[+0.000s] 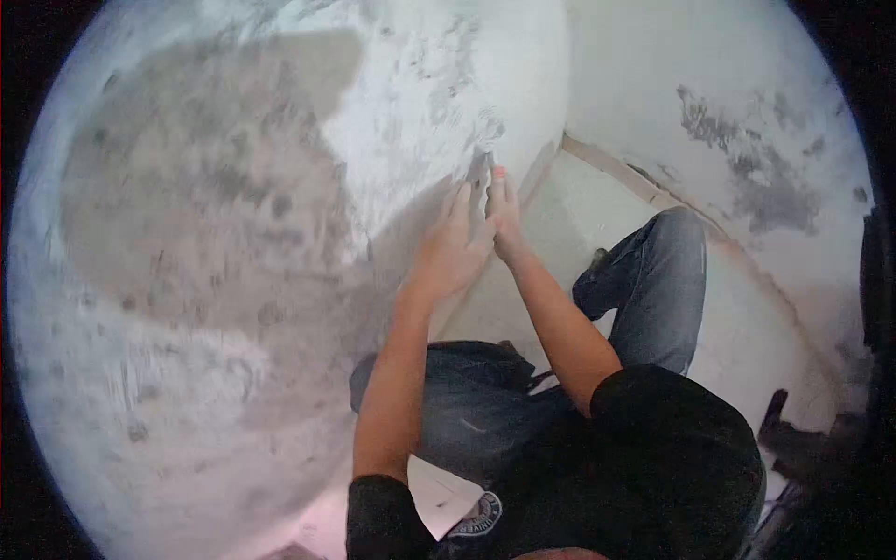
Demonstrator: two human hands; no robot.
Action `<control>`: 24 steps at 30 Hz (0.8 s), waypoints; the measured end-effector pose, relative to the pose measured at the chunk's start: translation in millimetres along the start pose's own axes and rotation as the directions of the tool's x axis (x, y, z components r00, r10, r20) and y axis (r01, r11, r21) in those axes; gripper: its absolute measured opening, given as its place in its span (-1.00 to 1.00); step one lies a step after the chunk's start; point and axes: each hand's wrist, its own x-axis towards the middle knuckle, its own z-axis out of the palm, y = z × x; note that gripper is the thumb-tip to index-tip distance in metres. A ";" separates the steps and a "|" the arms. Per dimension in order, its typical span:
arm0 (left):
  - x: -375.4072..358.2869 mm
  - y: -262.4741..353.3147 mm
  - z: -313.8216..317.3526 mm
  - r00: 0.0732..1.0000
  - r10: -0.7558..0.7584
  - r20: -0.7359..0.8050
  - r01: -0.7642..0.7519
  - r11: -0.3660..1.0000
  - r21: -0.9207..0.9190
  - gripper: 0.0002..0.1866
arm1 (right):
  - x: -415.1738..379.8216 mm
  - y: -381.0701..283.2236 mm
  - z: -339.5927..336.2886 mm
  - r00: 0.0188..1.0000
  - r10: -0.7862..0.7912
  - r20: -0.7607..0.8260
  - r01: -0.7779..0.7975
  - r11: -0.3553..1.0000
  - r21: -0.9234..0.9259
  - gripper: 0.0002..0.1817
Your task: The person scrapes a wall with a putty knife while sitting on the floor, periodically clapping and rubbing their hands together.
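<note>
A thin grey tool (481,173), narrow like a scraper, points up between my two hands, its tip against the white patch of the wall (411,121). My left hand (453,245) presses its fingers along the tool's left side, close to the wall. On the other side my right hand (504,217) is closed on the tool, one finger stretched toward the tip. The palms partly hide the tool's lower part, so its shape is unclear. A large grey-brown patch (215,177) covers the wall to the left.
Bent legs in dark jeans (658,289) rest on the pale floor (579,210). A second wall (635,75), with dark stains (775,191), meets the first at a corner. A dark object (793,439) lies at the lower right.
</note>
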 end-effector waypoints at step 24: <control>-11.0 24.1 -13.1 0.996 0.004 -0.088 -0.001 0.999 0.045 -0.28 | 30.5 -5.2 29.4 0.939 -0.144 -0.313 0.044 0.951 -0.305 -0.26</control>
